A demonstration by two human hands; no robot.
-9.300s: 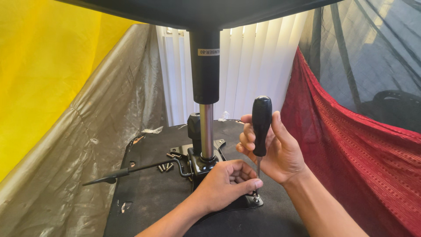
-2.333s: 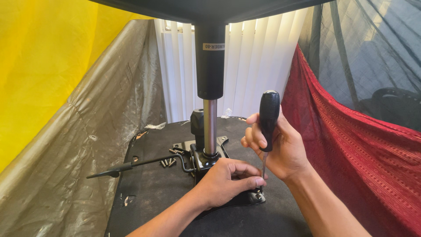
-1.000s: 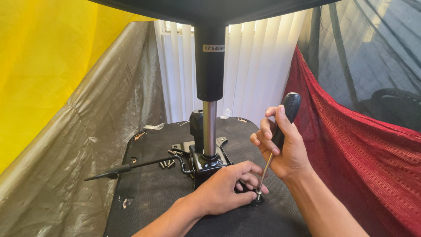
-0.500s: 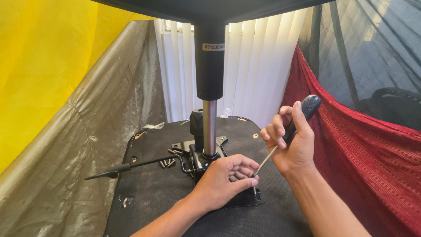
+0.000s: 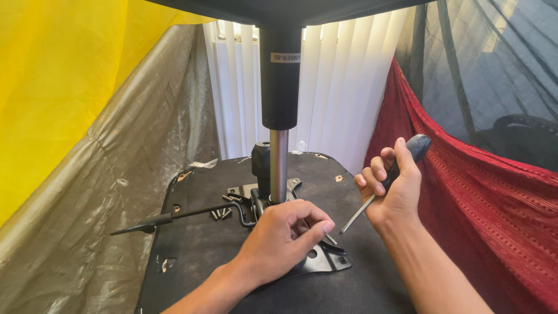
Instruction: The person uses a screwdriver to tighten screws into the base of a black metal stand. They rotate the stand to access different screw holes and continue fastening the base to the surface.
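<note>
An upturned black chair seat (image 5: 197, 250) lies before me with a black metal mounting plate (image 5: 322, 261) on it. A chrome and black gas-lift column (image 5: 279, 116) rises from the plate. My left hand (image 5: 285, 235) rests on the plate, fingers curled around a small part that I cannot make out. My right hand (image 5: 392, 189) grips a black-handled screwdriver (image 5: 383, 183), tilted with its tip pointing down-left, lifted off the plate near my left fingertips.
A black lever rod (image 5: 174, 218) sticks out to the left from the mechanism. Several loose bolts (image 5: 220, 214) lie beside it. Grey plastic sheeting (image 5: 87, 232) and yellow cloth are on the left, red cloth (image 5: 494, 221) on the right, white blinds (image 5: 337, 87) behind.
My right hand has lifted the screwdriver off the plate and tilted it away to the right. My left hand has stayed on the plate, its fingers curling tighter.
</note>
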